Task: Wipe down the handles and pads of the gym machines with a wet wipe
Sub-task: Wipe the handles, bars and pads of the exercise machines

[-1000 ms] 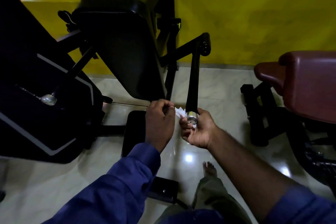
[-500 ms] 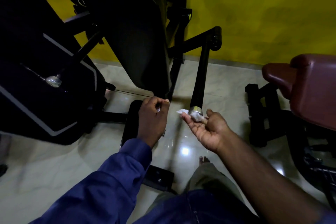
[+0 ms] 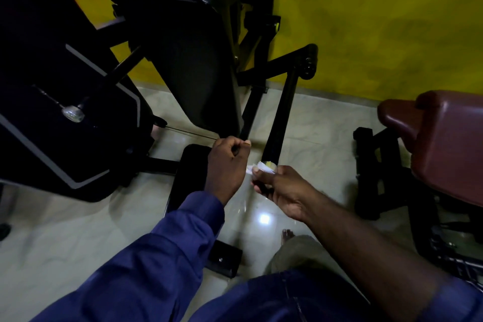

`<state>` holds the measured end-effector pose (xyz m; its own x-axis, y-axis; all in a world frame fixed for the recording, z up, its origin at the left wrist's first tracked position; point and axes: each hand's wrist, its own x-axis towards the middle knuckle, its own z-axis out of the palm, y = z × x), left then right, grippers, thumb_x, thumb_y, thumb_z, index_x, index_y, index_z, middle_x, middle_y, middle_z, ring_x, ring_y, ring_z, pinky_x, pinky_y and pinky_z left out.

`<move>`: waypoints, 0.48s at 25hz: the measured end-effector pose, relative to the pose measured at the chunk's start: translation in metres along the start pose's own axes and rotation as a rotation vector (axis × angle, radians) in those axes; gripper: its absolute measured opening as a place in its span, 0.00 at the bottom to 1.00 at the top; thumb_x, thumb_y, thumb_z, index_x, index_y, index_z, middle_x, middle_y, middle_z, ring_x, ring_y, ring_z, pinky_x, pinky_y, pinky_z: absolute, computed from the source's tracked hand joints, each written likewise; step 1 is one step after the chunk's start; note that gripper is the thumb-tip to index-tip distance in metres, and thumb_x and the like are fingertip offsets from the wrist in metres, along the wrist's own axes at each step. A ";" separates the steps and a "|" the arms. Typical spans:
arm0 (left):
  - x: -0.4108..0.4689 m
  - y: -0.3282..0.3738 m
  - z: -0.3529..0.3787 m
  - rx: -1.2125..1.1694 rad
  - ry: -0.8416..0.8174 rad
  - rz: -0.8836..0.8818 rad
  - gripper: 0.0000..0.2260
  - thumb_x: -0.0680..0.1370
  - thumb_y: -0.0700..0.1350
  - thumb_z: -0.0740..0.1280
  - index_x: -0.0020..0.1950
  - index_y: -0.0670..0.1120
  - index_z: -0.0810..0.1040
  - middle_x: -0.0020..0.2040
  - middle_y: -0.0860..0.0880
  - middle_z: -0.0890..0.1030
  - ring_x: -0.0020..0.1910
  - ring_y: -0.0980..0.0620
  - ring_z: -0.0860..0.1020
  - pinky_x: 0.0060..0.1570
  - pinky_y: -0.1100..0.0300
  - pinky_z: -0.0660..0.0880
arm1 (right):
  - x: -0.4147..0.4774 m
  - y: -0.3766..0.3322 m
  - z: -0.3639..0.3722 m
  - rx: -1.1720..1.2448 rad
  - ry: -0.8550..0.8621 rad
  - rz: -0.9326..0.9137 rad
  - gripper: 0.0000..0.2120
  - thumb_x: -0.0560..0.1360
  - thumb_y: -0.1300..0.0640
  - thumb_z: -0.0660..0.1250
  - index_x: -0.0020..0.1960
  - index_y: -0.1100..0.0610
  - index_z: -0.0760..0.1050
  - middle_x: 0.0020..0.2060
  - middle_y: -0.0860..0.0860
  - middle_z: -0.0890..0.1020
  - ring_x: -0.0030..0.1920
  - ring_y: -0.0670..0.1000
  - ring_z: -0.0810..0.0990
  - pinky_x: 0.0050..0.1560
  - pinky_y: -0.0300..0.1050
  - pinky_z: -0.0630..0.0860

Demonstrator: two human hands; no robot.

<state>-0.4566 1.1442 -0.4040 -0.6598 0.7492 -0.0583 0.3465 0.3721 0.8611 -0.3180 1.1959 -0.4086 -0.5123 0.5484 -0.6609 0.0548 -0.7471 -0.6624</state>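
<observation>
Progress looks partial, judging from this single view: the wet wipe sits at the metal-capped near end of the black handle, just below the centre of the frame, so this handle seems to be the piece being worked on. Nothing shows which surfaces are already clean. The black back pad in the upper middle, the black seat pad left of centre and the maroon pad at the right edge have no wipe on them, so none can be counted as done.

The right hand pinches the wipe, thumb on top and fingers curled beneath, pressing the crumpled white sheet against the handle's tip. A little of the sheet sticks out toward the left hand. That hand is curled into a fist just beside the wipe, at the lower end of a thin black frame bar; whether it grips the bar, I cannot tell
</observation>
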 end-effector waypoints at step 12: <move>0.010 0.016 0.044 -0.179 0.245 -0.404 0.18 0.84 0.59 0.62 0.48 0.46 0.80 0.37 0.48 0.82 0.33 0.51 0.80 0.35 0.55 0.79 | 0.054 -0.005 -0.013 0.785 -0.100 0.427 0.30 0.86 0.39 0.49 0.59 0.61 0.79 0.47 0.59 0.87 0.43 0.57 0.85 0.44 0.46 0.81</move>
<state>-0.4277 1.1818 -0.4128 -0.8620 0.4060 -0.3033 -0.0746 0.4903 0.8683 -0.3344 1.2340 -0.4458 -0.6568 0.1573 -0.7375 -0.3250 -0.9415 0.0887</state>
